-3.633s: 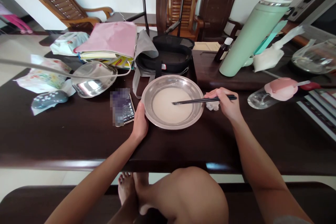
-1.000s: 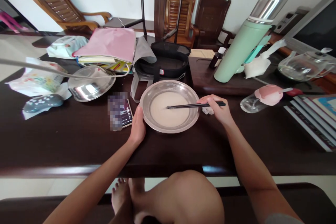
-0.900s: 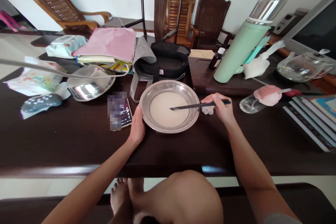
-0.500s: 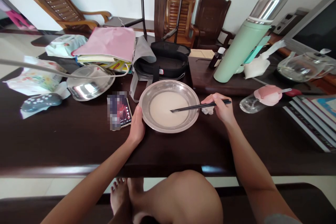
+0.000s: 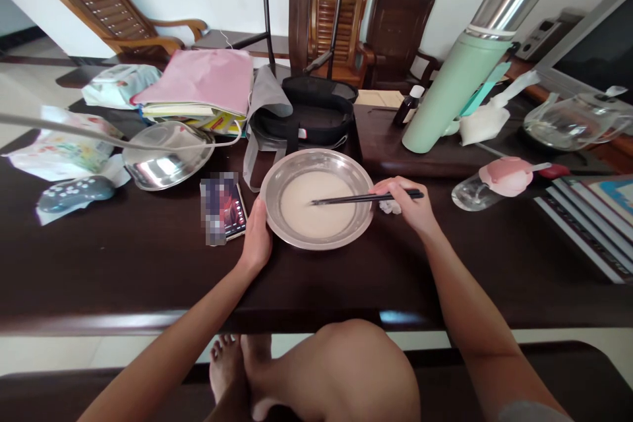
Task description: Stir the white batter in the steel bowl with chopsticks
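A shallow steel bowl [image 5: 356, 170] with pale batter [image 5: 301, 211] stands on the dark table [image 5: 123, 257] in front of me. My left hand [image 5: 257, 237] grips the bowl's left rim. My right hand [image 5: 408, 206] is closed on a pair of black chopsticks [image 5: 356, 198], whose tips rest in the batter near the bowl's middle. A crumpled white tissue [image 5: 390, 207] lies just under my right hand.
A phone [image 5: 225, 206] lies left of the bowl, with an empty steel bowl [image 5: 165, 157] behind it. Behind stand a black bag [image 5: 309, 115], a pink folder [image 5: 202, 79] and a green thermos [image 5: 457, 69]. At right are a pink-lidded bottle [image 5: 494, 178], books [image 5: 588, 217] and a glass kettle [image 5: 568, 120].
The chopstick tips have moved back and forth across the batter, now slightly left of half a second ago. My left hand has stayed on the rim.
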Demonstrator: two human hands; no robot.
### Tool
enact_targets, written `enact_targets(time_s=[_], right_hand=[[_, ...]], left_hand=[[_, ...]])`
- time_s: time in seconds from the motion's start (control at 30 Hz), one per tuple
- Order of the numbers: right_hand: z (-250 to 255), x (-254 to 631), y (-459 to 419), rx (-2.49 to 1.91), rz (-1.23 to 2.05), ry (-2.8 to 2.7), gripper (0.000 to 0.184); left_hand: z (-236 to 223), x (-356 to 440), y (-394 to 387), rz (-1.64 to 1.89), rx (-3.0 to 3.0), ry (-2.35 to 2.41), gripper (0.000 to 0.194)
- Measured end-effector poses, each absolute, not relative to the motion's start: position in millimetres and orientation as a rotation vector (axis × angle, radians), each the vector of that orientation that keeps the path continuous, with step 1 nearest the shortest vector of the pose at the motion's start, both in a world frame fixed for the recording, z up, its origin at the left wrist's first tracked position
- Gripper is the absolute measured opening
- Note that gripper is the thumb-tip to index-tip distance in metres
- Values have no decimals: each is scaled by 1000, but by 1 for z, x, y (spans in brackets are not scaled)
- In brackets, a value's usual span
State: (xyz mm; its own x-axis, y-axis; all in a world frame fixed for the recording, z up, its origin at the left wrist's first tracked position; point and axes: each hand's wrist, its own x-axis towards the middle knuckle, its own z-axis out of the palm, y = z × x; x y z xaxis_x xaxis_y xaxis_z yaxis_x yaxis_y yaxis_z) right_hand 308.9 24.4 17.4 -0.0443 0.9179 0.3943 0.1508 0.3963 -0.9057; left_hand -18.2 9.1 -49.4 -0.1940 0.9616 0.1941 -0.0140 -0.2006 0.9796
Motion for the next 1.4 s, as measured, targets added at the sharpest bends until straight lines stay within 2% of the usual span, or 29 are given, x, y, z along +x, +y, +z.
enact_targets(time_s=[0.17,0.33,0.53,1.0,1.17,1.4], right_hand=[[17,311,25,-949,837,-1424,42],[19,310,23,-982,835,-1509,36],[20,309,23,-962,847,-1448,41],[19,308,22,-987,835,-1492,36],[19,309,23,-960,878,-1429,42],[19,309,23,-991,848,-1436,40]], left_hand=[[-49,-18,9,1506,1248,1229,57],[-51,-19,9,1505,1273,1240,57],[-48,-18,9,1512,1224,1222,56],[-49,-17,9,1515,1232,1248,57],[-41,-16,6,1510,1216,1252,58],[-41,-16,6,1514,1218,1237,56]])
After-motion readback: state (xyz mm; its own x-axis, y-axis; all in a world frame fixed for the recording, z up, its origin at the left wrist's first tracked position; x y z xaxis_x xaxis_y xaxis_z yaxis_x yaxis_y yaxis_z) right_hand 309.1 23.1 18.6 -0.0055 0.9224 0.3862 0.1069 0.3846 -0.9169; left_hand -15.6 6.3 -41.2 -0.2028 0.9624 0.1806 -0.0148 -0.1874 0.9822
